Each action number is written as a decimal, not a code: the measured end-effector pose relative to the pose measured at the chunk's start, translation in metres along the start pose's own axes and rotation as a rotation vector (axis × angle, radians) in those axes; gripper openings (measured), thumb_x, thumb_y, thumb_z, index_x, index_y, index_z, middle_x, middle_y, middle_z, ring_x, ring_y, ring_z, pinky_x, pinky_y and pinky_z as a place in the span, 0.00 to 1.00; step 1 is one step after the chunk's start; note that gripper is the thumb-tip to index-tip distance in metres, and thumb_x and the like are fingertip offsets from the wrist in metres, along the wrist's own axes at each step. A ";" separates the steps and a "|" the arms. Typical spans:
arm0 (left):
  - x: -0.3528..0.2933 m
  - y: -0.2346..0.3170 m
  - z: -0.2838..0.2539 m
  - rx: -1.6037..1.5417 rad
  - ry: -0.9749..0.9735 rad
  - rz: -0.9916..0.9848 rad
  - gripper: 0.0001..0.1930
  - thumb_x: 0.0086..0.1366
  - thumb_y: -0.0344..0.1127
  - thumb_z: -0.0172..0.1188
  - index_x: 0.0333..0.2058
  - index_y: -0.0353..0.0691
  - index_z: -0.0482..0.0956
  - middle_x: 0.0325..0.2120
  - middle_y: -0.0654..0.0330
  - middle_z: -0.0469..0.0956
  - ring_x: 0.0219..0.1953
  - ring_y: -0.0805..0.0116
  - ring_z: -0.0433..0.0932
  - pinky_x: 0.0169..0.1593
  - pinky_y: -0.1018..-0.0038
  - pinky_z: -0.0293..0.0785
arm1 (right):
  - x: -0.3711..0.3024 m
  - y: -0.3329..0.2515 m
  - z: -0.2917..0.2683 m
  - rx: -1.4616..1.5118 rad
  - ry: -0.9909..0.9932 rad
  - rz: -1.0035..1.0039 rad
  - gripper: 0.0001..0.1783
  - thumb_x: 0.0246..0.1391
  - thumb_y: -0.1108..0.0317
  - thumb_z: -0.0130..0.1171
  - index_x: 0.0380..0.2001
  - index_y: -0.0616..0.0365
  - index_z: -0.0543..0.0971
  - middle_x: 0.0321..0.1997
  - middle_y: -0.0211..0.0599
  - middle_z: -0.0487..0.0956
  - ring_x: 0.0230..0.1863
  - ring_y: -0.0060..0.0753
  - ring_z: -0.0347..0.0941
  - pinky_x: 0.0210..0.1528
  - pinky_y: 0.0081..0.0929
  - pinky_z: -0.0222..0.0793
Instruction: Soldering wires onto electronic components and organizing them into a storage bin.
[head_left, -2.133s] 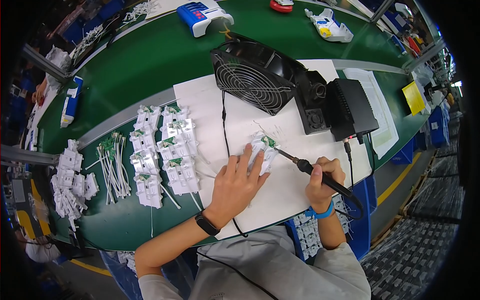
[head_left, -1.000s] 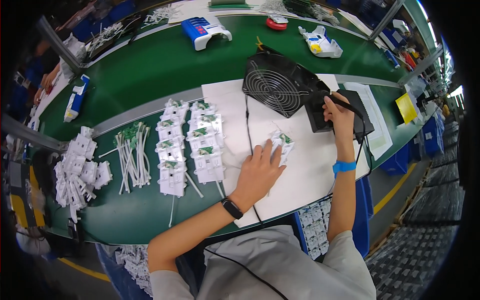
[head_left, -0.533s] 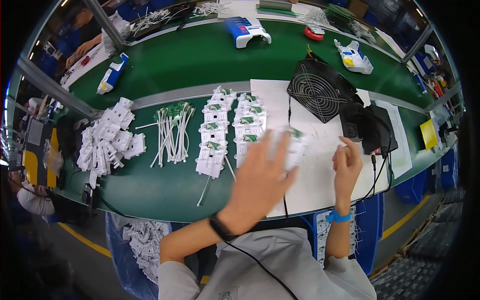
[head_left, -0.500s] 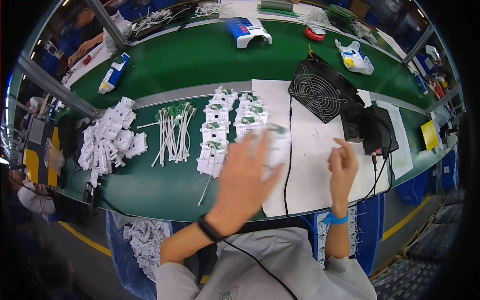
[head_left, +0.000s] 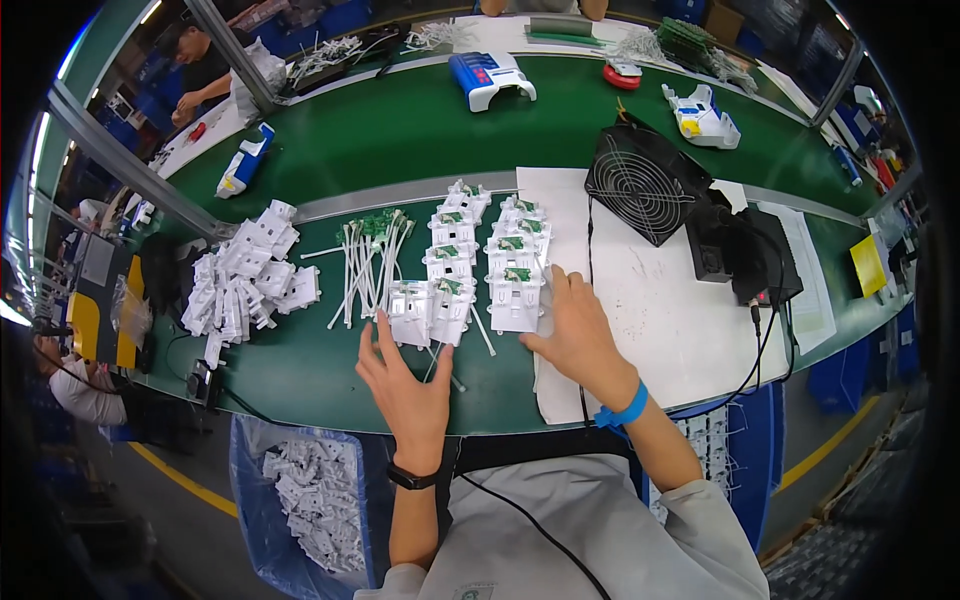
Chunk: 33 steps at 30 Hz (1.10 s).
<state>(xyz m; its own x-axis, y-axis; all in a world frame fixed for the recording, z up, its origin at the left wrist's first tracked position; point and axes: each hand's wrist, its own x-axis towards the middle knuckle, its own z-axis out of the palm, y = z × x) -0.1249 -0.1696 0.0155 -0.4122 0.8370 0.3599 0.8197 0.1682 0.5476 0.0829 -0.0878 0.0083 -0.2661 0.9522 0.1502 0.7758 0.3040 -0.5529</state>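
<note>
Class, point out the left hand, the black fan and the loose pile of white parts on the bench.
Left hand [head_left: 408,393]: head view, on its back.
Black fan [head_left: 641,192]: head view, on the round wire guard.
Pile of white parts [head_left: 250,272]: head view, near its middle.

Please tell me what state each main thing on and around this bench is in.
Left hand: open, fingers spread
Right hand: open, beside the right-hand column
White housings in columns: laid in overlapping rows
White housing pile: heaped loosely
White cables: bunched, unbound
Fan: standing, cannot tell whether running
Black power box: red light lit
Blue bin: open, holding white parts
</note>
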 end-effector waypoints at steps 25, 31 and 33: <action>-0.003 0.014 0.017 -0.094 -0.104 0.108 0.33 0.69 0.22 0.50 0.71 0.52 0.62 0.38 0.45 0.77 0.35 0.39 0.78 0.38 0.51 0.73 | -0.001 0.008 -0.036 0.426 -0.311 -0.153 0.18 0.69 0.63 0.49 0.31 0.66 0.78 0.19 0.44 0.74 0.21 0.33 0.69 0.30 0.34 0.66; -0.013 0.020 0.045 -0.132 -0.071 0.067 0.09 0.70 0.26 0.51 0.47 0.42 0.73 0.37 0.48 0.74 0.33 0.41 0.79 0.35 0.51 0.73 | -0.005 0.015 -0.030 0.491 -0.143 0.032 0.18 0.74 0.62 0.43 0.32 0.62 0.72 0.21 0.32 0.69 0.24 0.24 0.64 0.31 0.28 0.64; -0.013 0.029 0.047 -0.037 -0.037 0.058 0.08 0.72 0.34 0.55 0.46 0.41 0.73 0.36 0.48 0.73 0.32 0.41 0.79 0.34 0.51 0.73 | -0.004 0.016 -0.027 0.532 -0.127 0.071 0.18 0.75 0.61 0.41 0.32 0.61 0.71 0.21 0.29 0.67 0.24 0.22 0.62 0.30 0.27 0.63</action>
<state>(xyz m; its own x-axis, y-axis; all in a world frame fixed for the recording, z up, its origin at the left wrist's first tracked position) -0.0775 -0.1515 -0.0090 -0.3485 0.8637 0.3641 0.8263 0.0998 0.5543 0.1119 -0.0863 0.0213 -0.3162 0.9486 0.0158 0.4066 0.1505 -0.9011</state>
